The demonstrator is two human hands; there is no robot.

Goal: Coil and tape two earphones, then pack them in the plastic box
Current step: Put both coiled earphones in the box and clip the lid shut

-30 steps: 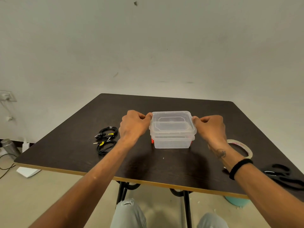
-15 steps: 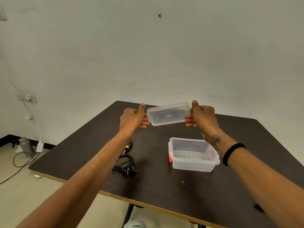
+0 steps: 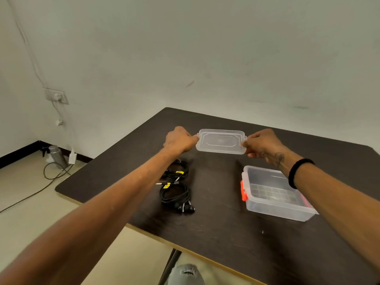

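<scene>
holding the lid [image 3: 221, 141] by its short ends, left hand [image 3: 181, 139] and right hand [image 3: 262, 143] pinch it over the far table [image 3: 226, 233]; light, stiff, slippery. open box [image 3: 275, 193] sits near right.

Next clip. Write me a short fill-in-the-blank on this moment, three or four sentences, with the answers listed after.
1. Both hands, left hand and right hand, hold the clear ____ by its short ends.
2. The plastic box stands open with nothing inside, and its latch is ____ in colour.
3. The number of coiled black earphones lying on the table is ____.

Missing words: lid; orange; two
</scene>
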